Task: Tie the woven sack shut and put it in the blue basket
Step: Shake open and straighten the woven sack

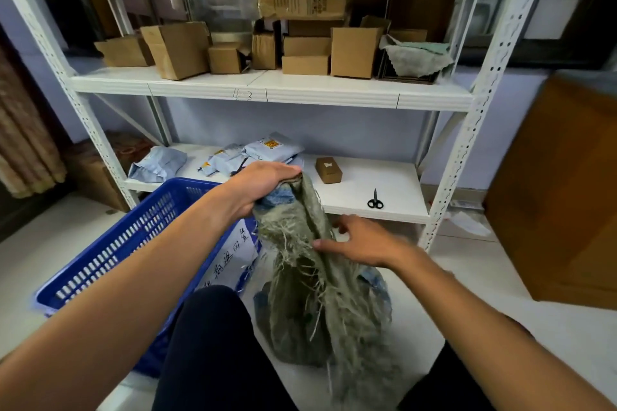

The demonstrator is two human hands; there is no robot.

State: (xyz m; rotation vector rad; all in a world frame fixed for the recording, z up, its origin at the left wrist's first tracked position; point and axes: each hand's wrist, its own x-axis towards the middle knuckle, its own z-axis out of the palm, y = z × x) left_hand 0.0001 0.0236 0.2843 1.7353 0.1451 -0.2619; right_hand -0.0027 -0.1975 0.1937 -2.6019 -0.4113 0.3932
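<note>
Here, left hand [263, 184] grips sack [310, 304], seemingly beside basket [133, 230] rim.

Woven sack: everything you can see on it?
The woven sack is grey-green woven cloth, frayed with loose strands hanging. It stands upright on the floor beside the blue basket, belly bulging, neck gathered and gripped at the top by the left hand; the right hand touches its neck lower down. Something blue shows at the mouth. No tie visible.

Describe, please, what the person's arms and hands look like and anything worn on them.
Both arms are bare to the frame edge: no sleeves, gloves, watch or bracelet show. The left hand and right hand carry no rings that I can see. Dark trousers cover the legs.
</note>
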